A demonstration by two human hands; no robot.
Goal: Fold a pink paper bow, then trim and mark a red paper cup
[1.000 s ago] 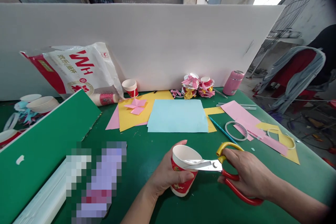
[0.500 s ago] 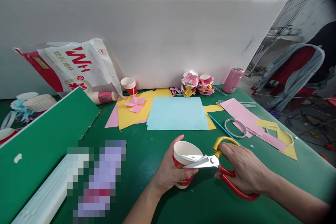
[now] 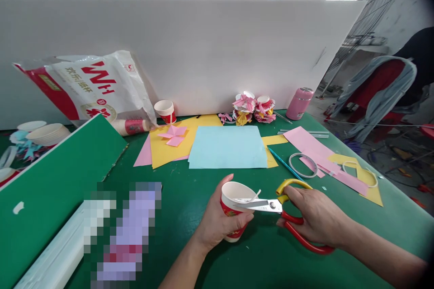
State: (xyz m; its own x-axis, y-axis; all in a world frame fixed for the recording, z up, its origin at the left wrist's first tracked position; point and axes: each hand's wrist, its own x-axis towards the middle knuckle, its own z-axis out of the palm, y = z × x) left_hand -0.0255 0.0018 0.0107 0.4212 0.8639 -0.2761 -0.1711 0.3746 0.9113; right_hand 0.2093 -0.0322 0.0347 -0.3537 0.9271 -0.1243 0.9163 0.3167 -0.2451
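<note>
The cup [image 3: 233, 210] sits near the worktop's [image 3: 190, 198] front edge, tilted in the left hand [image 3: 217, 223], whose grip wraps its red wall. The scissors [image 3: 285, 214] in the right hand's [image 3: 313, 219] closed grip bite through the rim, blades nearly shut. This looks like slitting the wall; the next cut calls for turning the cup slightly.

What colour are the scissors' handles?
The scissors have one yellow handle loop and one red, seen best in the head view.
</note>
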